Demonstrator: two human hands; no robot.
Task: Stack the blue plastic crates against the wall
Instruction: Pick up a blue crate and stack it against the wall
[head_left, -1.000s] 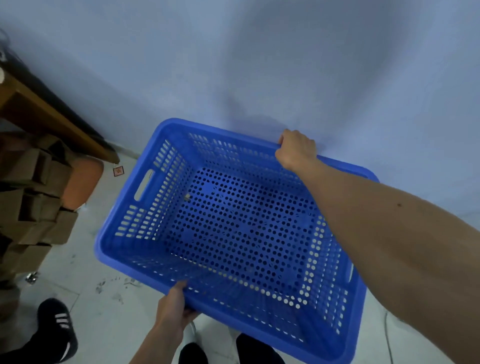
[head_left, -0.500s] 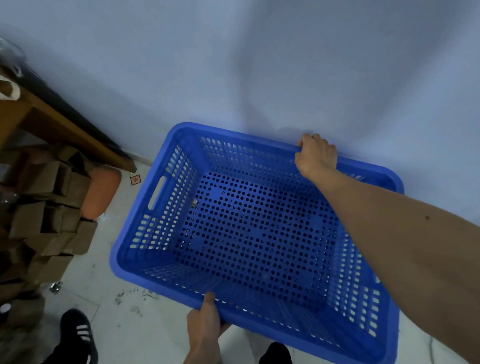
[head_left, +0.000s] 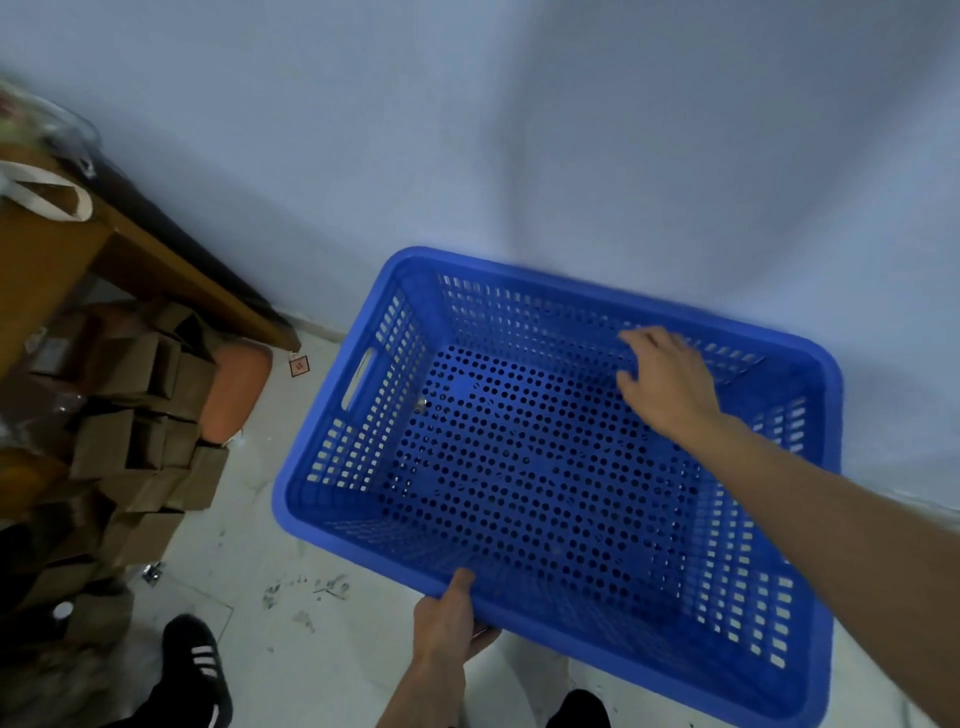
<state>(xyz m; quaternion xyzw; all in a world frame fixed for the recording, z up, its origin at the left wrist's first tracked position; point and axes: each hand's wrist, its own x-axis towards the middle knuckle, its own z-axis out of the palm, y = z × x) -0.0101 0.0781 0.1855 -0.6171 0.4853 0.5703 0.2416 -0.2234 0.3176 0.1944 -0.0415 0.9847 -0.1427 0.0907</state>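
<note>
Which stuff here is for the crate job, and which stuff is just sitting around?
For the job:
blue crate
wall it goes against
left hand gripping the near rim
right hand open, over the inside of the crate

Just sitting around:
cardboard boxes
wooden table
orange cushion
small red tag on the floor

A pale tiled floor (head_left: 270, 525) runs up to a blue-grey wall (head_left: 571, 130); dark scuff marks (head_left: 311, 592) smudge the tiles near the middle. A blue plastic crate (head_left: 810, 670) is at the wall (whether its base rests on the tiles cannot be told). To the left, brown cardboard boxes (head_left: 140, 415) are piled beside an orange cushion (head_left: 236, 389), under a wooden table (head_left: 57, 260). A black striped shoe (head_left: 200, 665) stands on the tiles at the lower left.
</note>
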